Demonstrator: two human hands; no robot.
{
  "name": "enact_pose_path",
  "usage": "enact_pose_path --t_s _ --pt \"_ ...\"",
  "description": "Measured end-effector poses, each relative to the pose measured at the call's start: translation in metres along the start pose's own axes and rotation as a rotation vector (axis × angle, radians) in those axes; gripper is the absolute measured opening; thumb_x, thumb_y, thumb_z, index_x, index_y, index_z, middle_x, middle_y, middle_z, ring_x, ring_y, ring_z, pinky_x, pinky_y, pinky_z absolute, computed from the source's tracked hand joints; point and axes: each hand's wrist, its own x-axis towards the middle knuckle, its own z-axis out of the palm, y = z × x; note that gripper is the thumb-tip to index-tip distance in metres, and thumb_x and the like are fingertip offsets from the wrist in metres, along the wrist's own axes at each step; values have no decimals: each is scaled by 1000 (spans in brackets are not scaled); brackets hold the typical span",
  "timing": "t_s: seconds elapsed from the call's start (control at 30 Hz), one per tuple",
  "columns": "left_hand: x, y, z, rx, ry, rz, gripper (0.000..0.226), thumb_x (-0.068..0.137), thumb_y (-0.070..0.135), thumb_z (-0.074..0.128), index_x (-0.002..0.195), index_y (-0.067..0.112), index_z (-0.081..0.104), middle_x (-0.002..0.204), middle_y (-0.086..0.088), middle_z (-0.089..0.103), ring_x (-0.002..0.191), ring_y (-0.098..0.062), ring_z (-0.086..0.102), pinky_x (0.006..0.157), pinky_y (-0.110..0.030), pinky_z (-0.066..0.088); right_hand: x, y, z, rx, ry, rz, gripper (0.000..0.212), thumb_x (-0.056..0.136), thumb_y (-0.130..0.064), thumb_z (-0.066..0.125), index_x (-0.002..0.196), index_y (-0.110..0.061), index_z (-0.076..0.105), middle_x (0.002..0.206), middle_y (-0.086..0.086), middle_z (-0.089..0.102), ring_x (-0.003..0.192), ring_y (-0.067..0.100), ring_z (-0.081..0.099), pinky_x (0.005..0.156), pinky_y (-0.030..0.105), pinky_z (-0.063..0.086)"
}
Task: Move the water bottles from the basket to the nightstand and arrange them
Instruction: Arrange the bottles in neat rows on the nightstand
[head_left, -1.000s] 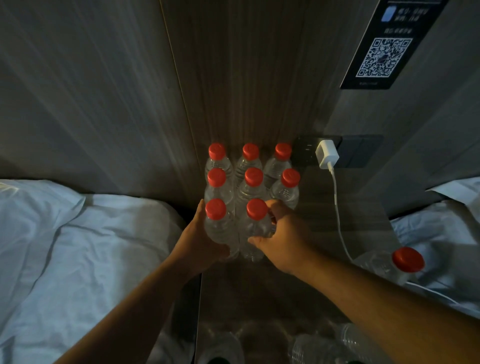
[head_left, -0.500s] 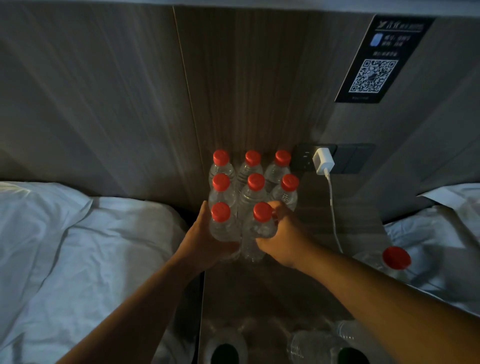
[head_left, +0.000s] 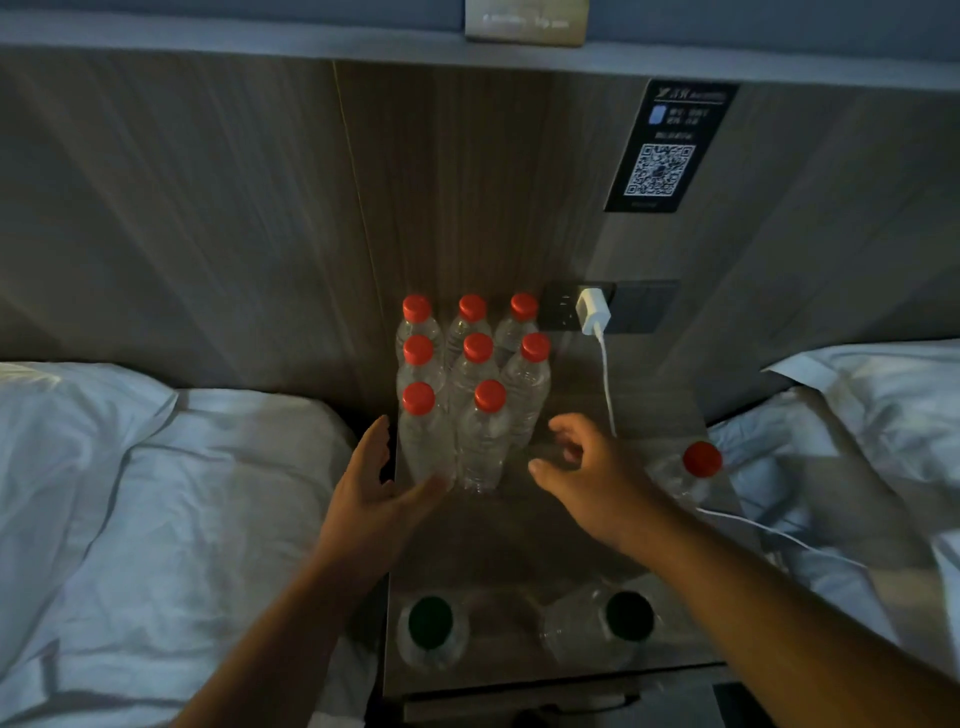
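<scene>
Left hand (head_left: 371, 493) and right hand (head_left: 587, 475) flank the red-capped bottles (head_left: 470, 374), fingers (head_left: 375, 441) loosely apart, empty; rows packed tight, likely sparing tabletop (head_left: 519, 545).

White charger (head_left: 595, 310) plugged into the wall socket (head_left: 560, 307) just up past the right hand (head_left: 587, 478) — its cable (head_left: 607, 379) drops down beside that hand and trails off to the right. Black QR sign (head_left: 670, 148) way higher on the wood panel (head_left: 447, 182). Rumpled white bedding (head_left: 156, 493) left of the left hand (head_left: 369, 488), a pillow (head_left: 872, 395) far right.
</scene>
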Motion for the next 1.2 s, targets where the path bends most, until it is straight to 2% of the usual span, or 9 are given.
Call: enact_pose_path --t_s 0.07,0.2,0.33,0.43,0.53,0.67,0.8,0.93,1.2 --pt "-15 14 3 11 -53 11 60 71 33 81 126 30 57 122 7 66 112 -6 64 88 -31 58 -13 3 -5 -21 11 20 38 85 -30 67 120 -30 51 113 -12 54 111 10 52 94 31 44" --pt "-43 29 2 46 -76 23 68 62 50 72 120 15 64 111 -2 72 105 -16 68 91 -40 56 -37 12 -16 -62 47 42 34 84 -29 69 116 -27 58 120 -2 61 113 15 57 97 34 48" --pt "-69 43 5 122 -96 37 40 66 44 70 99 21 71 88 0 74 83 -10 67 76 -30 53 -64 13 -30 -145 62 -6 37 86 -24 68 121 -18 58 123 0 61 115 16 57 99 37 48" --pt "-85 46 7 199 -141 22 18 74 31 64 87 20 69 70 11 67 66 2 58 63 -19 47 -79 15 -44 -258 107 -91 36 86 -20 67 120 -12 60 122 6 63 113 20 60 97 37 50" --pt "-101 50 9 391 -227 80 20 73 35 57 65 18 51 56 7 47 52 -4 41 52 -25 37 -89 12 -64 -362 161 -181 30 88 -14 63 117 -7 62 114 11 67 104 23 64 90 35 53" --pt "-111 44 7 531 -150 -13 25 63 44 61 83 29 65 68 6 61 66 -12 61 65 -32 51 -82 22 -94 -487 275 -239 17 87 -11 60 103 -9 64 97 11 68 87 25 66 75 33 54" --pt "-121 40 8 660 -86 4 37 73 15 81 107 16 70 83 6 62 82 -23 66 73 -34 51 -61 39 -110 -563 301 -78 42 86 -21 64 126 -11 54 122 14 60 113 31 56 91 36 48" --pt "-125 45 11 693 -66 -34 37 76 9 79 107 21 64 81 12 59 80 -18 63 74 -37 54 -46 52 -108 -544 108 85 66 86 -28 67 143 -14 35 139 16 48 129 35 45 103 43 40" --pt "-124 35 13 624 28 -159 34 70 19 85 92 27 61 87 1 69 83 -23 68 76 -49 58 -29 60 -108 -498 120 63 29 82 -38 60 104 -23 47 97 7 60 88 28 58 79 44 52"
